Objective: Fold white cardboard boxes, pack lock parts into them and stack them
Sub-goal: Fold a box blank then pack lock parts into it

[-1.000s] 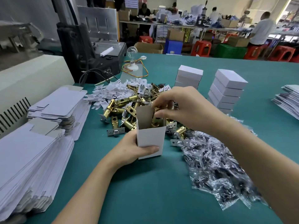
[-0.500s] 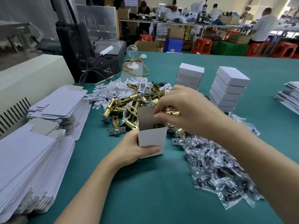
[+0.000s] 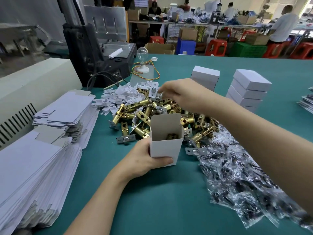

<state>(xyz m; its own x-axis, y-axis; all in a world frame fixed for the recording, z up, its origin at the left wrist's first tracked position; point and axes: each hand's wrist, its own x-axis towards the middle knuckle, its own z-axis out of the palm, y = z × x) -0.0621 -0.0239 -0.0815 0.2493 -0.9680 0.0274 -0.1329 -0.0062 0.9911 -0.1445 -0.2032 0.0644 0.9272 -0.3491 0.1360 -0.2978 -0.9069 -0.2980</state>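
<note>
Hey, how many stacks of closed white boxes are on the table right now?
2: a partly hidden stack behind the right hand, its lower boxes covered, and a fully visible stack to its right.

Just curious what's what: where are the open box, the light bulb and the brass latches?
open box (image 3: 165, 148), head view, its white front wall.
light bulb (image 3: 142, 52), head view, the clear glass globe.
brass latches (image 3: 143, 116), head view, a brass barrel mid-pile.

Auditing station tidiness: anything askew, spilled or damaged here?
No damage visible. The right stack of closed boxes is staggered, upper boxes offset from the lower ones. Loose heaps of brass latches and clear bags lie beside the open box, which the left hand holds upright.
</note>
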